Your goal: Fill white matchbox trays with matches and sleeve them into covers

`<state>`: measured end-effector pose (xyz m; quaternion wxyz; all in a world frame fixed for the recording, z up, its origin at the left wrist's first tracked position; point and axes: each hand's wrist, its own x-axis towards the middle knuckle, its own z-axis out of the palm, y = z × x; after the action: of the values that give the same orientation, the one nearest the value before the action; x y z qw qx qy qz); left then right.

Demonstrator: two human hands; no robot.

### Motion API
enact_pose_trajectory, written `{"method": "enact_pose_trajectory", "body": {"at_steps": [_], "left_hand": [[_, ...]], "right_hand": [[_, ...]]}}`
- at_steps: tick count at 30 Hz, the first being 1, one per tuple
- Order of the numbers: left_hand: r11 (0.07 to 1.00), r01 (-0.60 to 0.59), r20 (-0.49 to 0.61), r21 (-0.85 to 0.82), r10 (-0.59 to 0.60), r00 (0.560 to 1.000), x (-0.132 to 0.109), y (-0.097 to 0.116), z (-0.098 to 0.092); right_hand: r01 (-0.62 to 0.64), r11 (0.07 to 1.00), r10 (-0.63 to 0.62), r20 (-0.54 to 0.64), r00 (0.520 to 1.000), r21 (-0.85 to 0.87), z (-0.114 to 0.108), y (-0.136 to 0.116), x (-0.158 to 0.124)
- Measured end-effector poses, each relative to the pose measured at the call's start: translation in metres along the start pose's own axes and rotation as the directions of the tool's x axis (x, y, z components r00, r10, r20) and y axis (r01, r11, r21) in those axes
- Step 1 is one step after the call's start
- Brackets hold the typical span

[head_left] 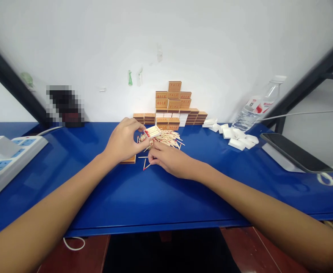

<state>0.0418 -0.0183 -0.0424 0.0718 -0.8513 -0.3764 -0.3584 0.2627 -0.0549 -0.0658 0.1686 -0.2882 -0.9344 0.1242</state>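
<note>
My left hand [126, 139] grips a white matchbox tray [153, 131] filled with red-tipped matches, thumb at its near side and fingers at the far left. A heap of loose matches [169, 138] lies right behind and beside the tray on the blue table. My right hand [166, 158] is just in front of the heap, its fingers closed at a few stray matches [145, 165]; whatever is between the fingertips is hidden. Partly under my left hand lies a matchbox sleeve [129, 160] with an orange-brown top.
Stacked matchboxes [174, 103] stand against the wall behind the heap. White trays [236, 136] are piled to the right, near a leaning water bottle [253, 108] and a phone on a stand [297, 152]. A power strip [15, 151] with a charger occupies the left side of the blue table [121, 204].
</note>
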Motion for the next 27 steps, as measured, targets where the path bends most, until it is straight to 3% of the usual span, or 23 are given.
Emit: {"method": "enact_pose_trajectory", "body": {"at_steps": [5, 11, 21, 27], "left_hand": [[1.0, 0.017, 0.005, 0.004, -0.017, 1.0, 0.0, 0.001, 0.0], [0.999, 0.044, -0.035, 0.028, -0.043, 0.998, 0.001, 0.003, -0.001], [1.0, 0.022, -0.013, 0.009, -0.022, 1.0, -0.001, 0.002, 0.002], [0.999, -0.025, 0.049, -0.046, 0.027, 0.998, -0.003, 0.005, 0.004]], "right_hand": [[0.052, 0.997, -0.053, -0.016, 0.998, -0.051, 0.007, -0.001, 0.006], [0.066, 0.997, -0.063, -0.062, 0.996, 0.048, 0.006, -0.002, 0.007], [-0.057, 0.998, 0.058, 0.044, 0.997, -0.018, -0.004, -0.008, -0.004], [-0.093, 0.995, 0.094, -0.051, 0.994, 0.023, -0.026, 0.005, -0.02]]}}
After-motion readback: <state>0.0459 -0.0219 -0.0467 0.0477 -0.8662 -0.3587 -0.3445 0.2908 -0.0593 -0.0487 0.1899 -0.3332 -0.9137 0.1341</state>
